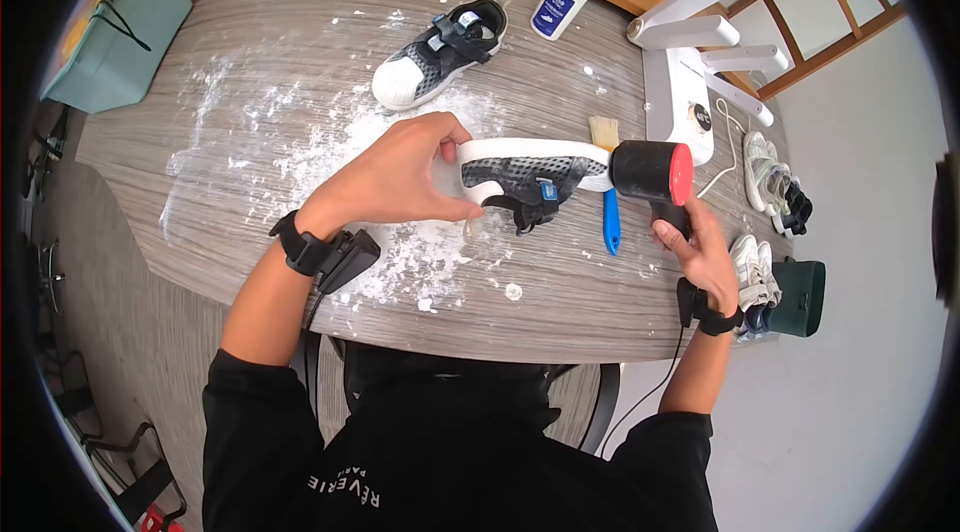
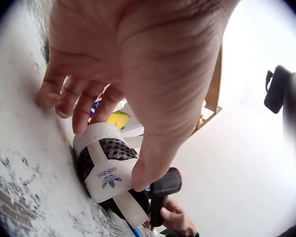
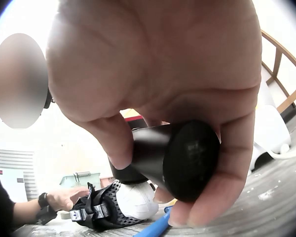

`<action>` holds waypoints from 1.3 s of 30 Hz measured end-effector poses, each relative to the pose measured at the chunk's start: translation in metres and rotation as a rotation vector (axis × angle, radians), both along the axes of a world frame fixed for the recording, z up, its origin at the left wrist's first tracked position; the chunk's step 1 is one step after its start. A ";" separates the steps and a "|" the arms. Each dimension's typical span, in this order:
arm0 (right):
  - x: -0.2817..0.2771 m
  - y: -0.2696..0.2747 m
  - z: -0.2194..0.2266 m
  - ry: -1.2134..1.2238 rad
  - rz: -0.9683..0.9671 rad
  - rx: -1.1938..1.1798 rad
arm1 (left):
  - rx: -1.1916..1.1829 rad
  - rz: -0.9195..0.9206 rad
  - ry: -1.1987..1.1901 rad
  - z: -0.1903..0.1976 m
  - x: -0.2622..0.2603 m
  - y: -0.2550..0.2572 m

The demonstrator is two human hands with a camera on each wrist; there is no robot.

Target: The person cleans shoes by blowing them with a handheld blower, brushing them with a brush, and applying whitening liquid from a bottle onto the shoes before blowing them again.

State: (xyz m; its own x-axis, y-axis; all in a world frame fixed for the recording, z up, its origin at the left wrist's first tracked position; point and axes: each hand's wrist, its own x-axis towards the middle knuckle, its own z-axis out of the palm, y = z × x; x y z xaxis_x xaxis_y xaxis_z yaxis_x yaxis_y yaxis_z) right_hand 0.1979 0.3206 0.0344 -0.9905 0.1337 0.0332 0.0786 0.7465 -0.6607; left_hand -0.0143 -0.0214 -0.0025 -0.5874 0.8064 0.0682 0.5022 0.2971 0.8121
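Observation:
A black mesh sneaker [image 1: 525, 174] with white sole and toe lies on its side. My left hand [image 1: 395, 177] grips its heel, thumb on one side and fingers on the sole; the left wrist view shows the white heel patch [image 2: 108, 178] with blue print. In my right hand [image 1: 706, 257] is a black hair dryer [image 1: 642, 170] with a red end, held by its handle. Its barrel mouth is right at the shoe's white toe. From the right wrist, the handle's black end [image 3: 192, 160] shows between thumb and fingers. A blue-handled brush [image 1: 612, 222] lies partly hidden behind the toe.
The matching sneaker [image 1: 440, 57] and a white bottle [image 1: 565, 2] stand farther back. White powder [image 1: 390, 267] covers much of the table. At the right are a white device [image 1: 680, 107], pale shoes [image 1: 762, 172] and a dark green box [image 1: 797, 297]; a teal bin [image 1: 130, 32] sits left.

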 end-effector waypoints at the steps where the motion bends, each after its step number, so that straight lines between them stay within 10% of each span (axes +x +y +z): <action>1: 0.003 -0.001 -0.001 -0.071 -0.060 -0.090 | -0.001 0.004 -0.003 0.000 0.000 0.000; 17: 0.005 -0.044 -0.006 -0.144 -0.253 -0.867 | 0.010 0.019 -0.060 0.007 0.005 0.003; 39: -0.016 -0.058 -0.006 -0.075 -0.287 -1.075 | 0.130 0.173 -0.303 -0.009 -0.004 0.005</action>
State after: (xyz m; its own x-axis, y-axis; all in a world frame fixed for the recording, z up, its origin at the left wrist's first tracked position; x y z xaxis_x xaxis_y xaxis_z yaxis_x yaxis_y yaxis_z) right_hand 0.1816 0.2628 0.0281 -0.9129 0.2811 -0.2959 0.2231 -0.2632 -0.9386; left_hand -0.0179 -0.0165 -0.0116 -0.7233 0.6897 -0.0343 0.1848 0.2413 0.9527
